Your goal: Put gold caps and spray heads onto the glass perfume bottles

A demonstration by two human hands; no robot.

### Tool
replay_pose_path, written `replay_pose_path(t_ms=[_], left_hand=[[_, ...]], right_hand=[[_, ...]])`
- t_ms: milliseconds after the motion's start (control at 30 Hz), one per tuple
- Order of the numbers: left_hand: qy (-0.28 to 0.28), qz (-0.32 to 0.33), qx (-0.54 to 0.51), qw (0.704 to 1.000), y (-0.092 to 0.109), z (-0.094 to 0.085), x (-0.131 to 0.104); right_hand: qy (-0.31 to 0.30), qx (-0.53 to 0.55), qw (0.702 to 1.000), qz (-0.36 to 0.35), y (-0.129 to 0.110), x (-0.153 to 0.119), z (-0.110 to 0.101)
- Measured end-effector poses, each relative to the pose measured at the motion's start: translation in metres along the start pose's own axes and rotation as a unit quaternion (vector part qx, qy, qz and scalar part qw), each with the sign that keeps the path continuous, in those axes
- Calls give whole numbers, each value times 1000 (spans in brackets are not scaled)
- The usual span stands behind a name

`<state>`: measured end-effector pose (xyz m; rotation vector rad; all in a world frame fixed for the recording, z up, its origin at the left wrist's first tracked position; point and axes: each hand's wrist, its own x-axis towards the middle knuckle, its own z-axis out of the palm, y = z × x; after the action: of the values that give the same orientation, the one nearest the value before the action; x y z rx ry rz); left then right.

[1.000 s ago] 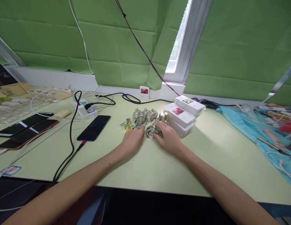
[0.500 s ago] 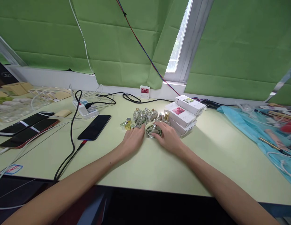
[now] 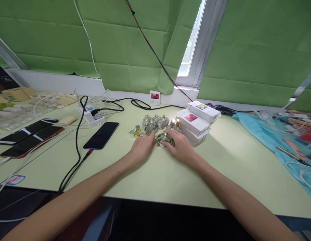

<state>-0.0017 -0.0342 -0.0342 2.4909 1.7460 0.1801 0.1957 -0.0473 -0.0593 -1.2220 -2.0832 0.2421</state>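
At frame centre, the right hand [image 3: 182,146] grips an oval clear-glass bottle [image 3: 161,139] pointing up, long axis crosswise; the left hand's [image 3: 142,147] hold I can't tell; white cardboard boxes [image 3: 194,123] crowd rightward.

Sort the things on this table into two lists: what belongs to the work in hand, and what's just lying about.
Likely part of the work:
- glass bottle at the right hand
- clustered bottles beyond the left hand
- shiny caps
- stacked white boxes

Apparently lying about:
- phones
- power strip
- blue sheet

no readable text, white boxes [image 3: 199,124] illegible, blue-edged sticker [image 3: 16,179] unclear
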Motion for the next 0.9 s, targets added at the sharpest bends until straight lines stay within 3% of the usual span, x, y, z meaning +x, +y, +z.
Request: replay_pose_path(t_ms=[900], left_hand=[[57,58,-42,996,-9,6,5]], right_hand=[[-10,6,1000,11,-3,0,-3]])
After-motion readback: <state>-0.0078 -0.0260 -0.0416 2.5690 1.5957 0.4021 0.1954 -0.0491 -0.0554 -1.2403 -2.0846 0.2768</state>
